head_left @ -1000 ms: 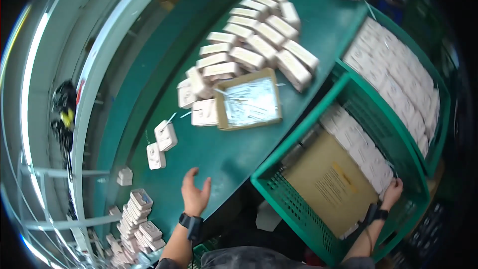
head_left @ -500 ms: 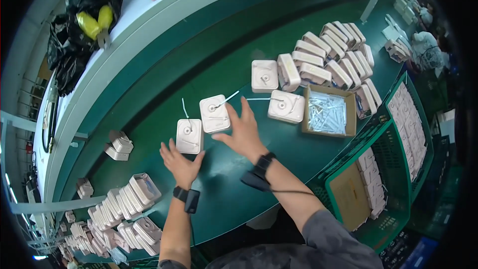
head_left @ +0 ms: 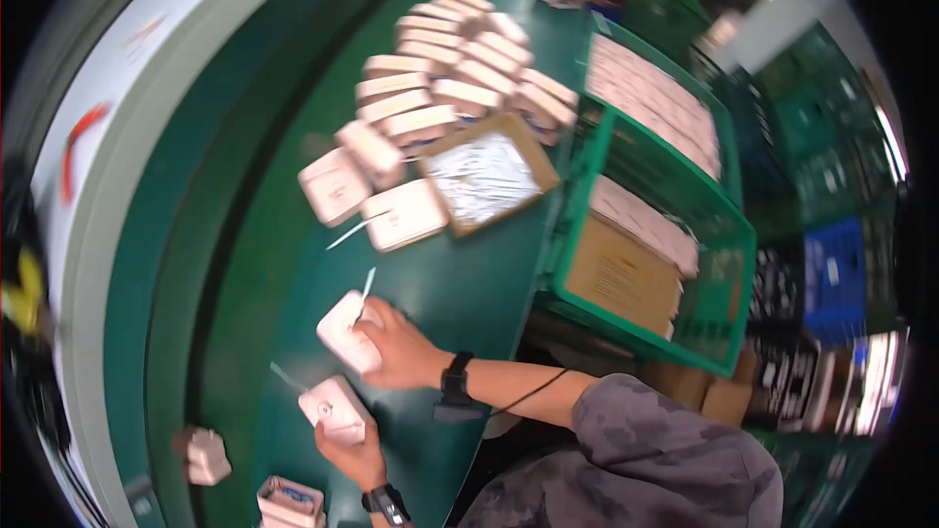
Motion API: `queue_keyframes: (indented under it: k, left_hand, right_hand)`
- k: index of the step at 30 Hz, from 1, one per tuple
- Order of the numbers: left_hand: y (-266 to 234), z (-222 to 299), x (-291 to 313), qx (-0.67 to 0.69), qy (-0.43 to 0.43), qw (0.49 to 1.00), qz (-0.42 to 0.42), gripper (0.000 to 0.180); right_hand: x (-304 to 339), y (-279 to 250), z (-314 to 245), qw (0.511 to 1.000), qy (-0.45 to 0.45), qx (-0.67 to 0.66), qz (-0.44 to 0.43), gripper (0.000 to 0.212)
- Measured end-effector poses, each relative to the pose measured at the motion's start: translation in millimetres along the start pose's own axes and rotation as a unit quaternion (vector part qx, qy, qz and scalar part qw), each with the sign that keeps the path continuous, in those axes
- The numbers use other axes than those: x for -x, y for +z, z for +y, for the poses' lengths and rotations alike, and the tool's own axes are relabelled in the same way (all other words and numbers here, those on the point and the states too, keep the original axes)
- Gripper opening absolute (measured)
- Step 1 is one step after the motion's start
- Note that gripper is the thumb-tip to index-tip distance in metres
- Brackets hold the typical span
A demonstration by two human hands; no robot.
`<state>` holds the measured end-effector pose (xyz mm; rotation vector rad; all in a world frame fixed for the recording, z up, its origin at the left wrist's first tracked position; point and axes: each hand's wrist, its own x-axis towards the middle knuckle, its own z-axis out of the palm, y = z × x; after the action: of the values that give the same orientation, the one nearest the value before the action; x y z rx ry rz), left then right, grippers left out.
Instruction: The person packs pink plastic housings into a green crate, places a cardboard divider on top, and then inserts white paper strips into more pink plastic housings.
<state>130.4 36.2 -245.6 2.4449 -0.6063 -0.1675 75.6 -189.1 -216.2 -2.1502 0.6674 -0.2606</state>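
Note:
My right hand is wrapped round a pale pink, rounded square plastic housing, with a pale strip sticking out beyond it. Closer to me, my left hand grips the near end of a second pink housing, whose round centre and pale strip face up. Both housings are over the green table, slightly blurred. Farther off lies another pink housing with a strip across its left side, beside one more housing. The undersides of the held housings are hidden.
A cardboard box of thin white strips stands beyond my hands, with rows of pink housings behind it. Green crates holding packed housings line the right side. A red-handled tool lies on the white ledge at left.
The view has swung to the right, so the crates show more fully. Both hands, open beside two housings before, have now closed on them.

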Motion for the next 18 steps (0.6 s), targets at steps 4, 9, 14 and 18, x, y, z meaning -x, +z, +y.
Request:
queue_keyframes:
  k: [4, 9, 14, 18]
  left_hand:
    - [3, 68, 12, 0.343, -0.145, 0.926, -0.059, 0.080]
    - [21, 194, 9, 0.422, -0.107, 0.874, -0.218, 0.075]
    - [75, 289, 29, 0.360, 0.034, 0.880, -0.308, 0.080]
    - [113, 327, 50, 0.292, 0.072, 0.893, -0.336, 0.086]
  right_hand:
    - [72, -112, 11, 0.981, -0.029, -0.164, 0.100, 0.076]
    - [145, -256, 96, 0.929, 0.130, -0.007, 0.345, 0.075]
    - [170, -258, 307, 0.880, 0.314, 0.071, 0.349, 0.074]
    - [135, -209, 378, 0.897, 0.320, 0.035, 0.301, 0.077]
